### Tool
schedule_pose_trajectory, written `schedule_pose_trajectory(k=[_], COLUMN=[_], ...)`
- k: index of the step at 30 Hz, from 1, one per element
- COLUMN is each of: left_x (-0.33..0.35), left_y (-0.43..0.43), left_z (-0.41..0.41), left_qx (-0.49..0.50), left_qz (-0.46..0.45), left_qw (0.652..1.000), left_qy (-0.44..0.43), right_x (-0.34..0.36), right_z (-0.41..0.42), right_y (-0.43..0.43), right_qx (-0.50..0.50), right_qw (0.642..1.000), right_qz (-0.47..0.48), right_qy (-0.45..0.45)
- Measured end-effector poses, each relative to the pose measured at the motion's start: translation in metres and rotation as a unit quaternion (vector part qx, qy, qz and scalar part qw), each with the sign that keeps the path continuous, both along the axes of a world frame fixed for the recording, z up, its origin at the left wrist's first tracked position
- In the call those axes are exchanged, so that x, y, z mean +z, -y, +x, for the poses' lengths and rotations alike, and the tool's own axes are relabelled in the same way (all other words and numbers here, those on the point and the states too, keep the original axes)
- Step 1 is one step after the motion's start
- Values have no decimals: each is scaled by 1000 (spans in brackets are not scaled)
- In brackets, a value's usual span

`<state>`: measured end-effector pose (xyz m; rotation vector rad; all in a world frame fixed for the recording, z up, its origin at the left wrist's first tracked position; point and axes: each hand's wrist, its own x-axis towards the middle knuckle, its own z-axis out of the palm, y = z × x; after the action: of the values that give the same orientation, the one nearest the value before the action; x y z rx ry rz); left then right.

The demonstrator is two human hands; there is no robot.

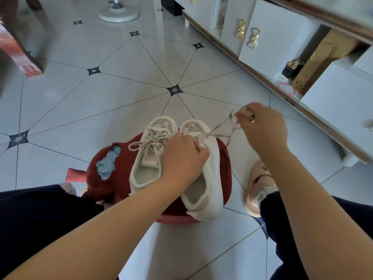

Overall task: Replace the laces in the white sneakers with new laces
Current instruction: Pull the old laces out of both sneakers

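Sneakers [141, 158], lengthwise on stool [123, 164], toes pointing away; left hand [181, 158] curled gripping right shoe [212, 174], right hand [262, 130] pinching its lace [219, 130] taut.

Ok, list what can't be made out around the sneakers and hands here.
- Head view: the right sneaker has its eyelets and tongue covered by the left hand.
- Head view: the lace held by the right hand is motion-blurred; strand count unclear.
- Head view: the right hand's grip on the lace, hidden behind its own knuckles.
- Head view: print on the left sneaker tabs, too small to read.
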<state>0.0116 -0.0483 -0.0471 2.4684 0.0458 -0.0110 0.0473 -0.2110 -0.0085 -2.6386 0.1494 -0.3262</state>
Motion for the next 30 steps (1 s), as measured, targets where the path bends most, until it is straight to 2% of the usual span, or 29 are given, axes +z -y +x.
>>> schedule_pose_trajectory(k=[3, 6, 9, 10, 12, 15, 16, 17, 18, 20, 21, 23, 25, 28, 30], left_x=[-1, -1, -1, -1, -1, 0, 0, 1, 1, 2, 2, 2, 2, 1, 0], left_y=[-1, 3, 6, 6, 7, 6, 6, 7, 7, 8, 8, 8, 8, 8, 8], left_z=[5, 5, 5, 5, 5, 4, 3, 3, 3, 4, 3, 3, 4, 4, 4], left_qx=[-5, -29, -33, -34, -36, -33, -33, -33, -33, -34, -35, -37, -40, -45, -44], left_qz=[40, 101, 100, 96, 101, 106, 103, 99, 95, 90, 91, 93, 93, 93, 90], left_qw=[999, 994, 994, 994, 994, 993, 994, 994, 994, 995, 995, 995, 995, 994, 995], left_qy=[-20, -34, -27, -28, -30, -29, -30, -30, -30, -31, -31, -28, -25, -20, -17], right_x=[9, 5, 7, 11, 19, 38, 40, 38, 32, 12, 1, -18, -28, -32, -31], right_z=[4, 0, -5, -7, -7, -3, 0, 3, 4, 1, -2, -7, -9, -7, -6], right_y=[12, 9, -3, -6, -6, 7, 10, 12, 9, -1, -7, -17, -23, -24, -24], right_qx=[-51, -95, -80, -75, -94, -132, -135, -136, -128, -76, -38, 42, 79, 92, 90], right_qw=[992, 957, 865, 841, 801, 722, 720, 742, 790, 903, 931, 953, 959, 960, 969], right_qz=[84, 266, 495, 537, 591, 672, 674, 653, 599, 392, 286, 126, 53, 46, 94], right_qy=[83, 70, 10, -1, 20, 98, 96, 65, 4, -161, -224, -273, -268, -262, -212])
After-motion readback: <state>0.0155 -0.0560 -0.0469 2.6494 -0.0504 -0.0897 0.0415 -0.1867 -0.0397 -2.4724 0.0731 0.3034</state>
